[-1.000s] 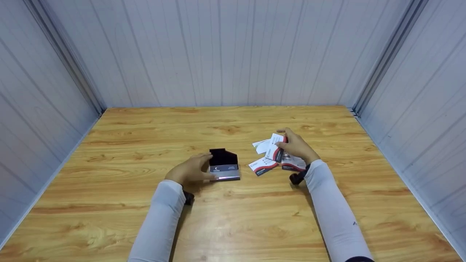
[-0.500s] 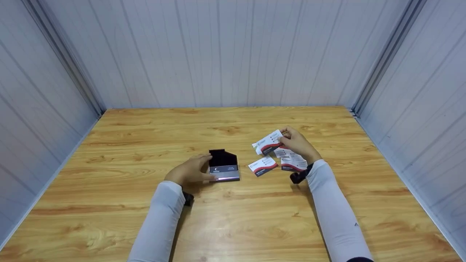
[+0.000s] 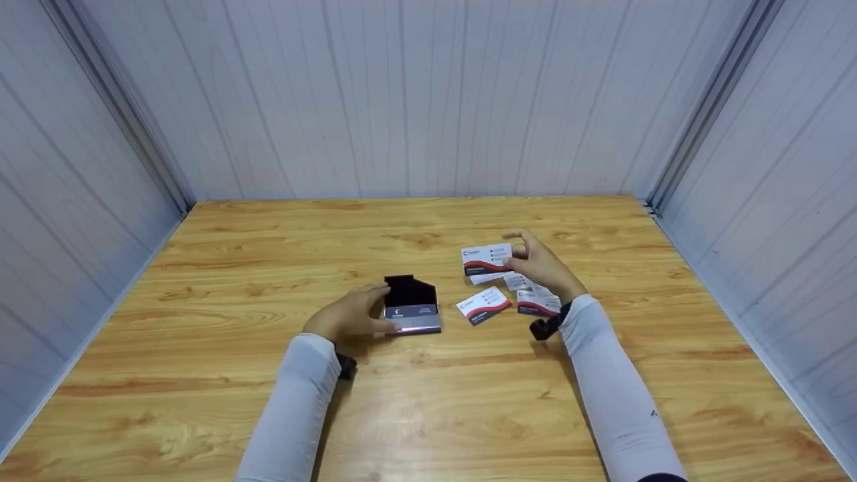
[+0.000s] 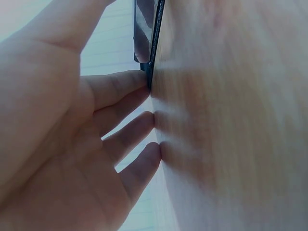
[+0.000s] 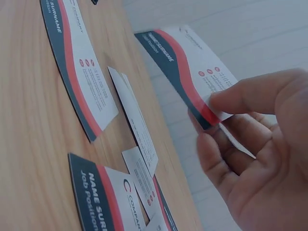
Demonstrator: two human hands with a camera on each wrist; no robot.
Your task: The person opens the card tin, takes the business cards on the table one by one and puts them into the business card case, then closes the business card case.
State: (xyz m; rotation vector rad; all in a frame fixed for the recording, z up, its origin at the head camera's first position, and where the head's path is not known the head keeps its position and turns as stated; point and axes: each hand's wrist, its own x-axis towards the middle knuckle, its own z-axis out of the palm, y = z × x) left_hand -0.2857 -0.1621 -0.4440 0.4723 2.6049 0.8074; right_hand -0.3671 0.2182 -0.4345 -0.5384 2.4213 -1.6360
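Note:
With thumb and fingers, my right hand [image 3: 543, 268] pinches the right end of a business card [image 3: 483, 254]. White with a red and dark wave, the card [image 5: 185, 62] is raised off the table in the right wrist view. My left hand [image 3: 348, 312] holds the left end of a metal business card case [image 3: 420, 323], thumb at its front and index finger by the raised black lid [image 3: 411, 292]. In the left wrist view the index fingertip touches the case [image 4: 146, 33], while the other fingertips meet the table.
Another business card [image 3: 483, 305] lies flat between the case and my right hand. Several more cards [image 3: 537, 302] overlap below the right hand, and a white one [image 3: 487, 278] lies partly behind the held card. White panel walls [image 3: 428, 100] border the wooden table [image 3: 428, 402].
The card in my right hand has turned from steeply upright, through a slant, to nearly level, and shifted left. My left hand and the case have stayed in place.

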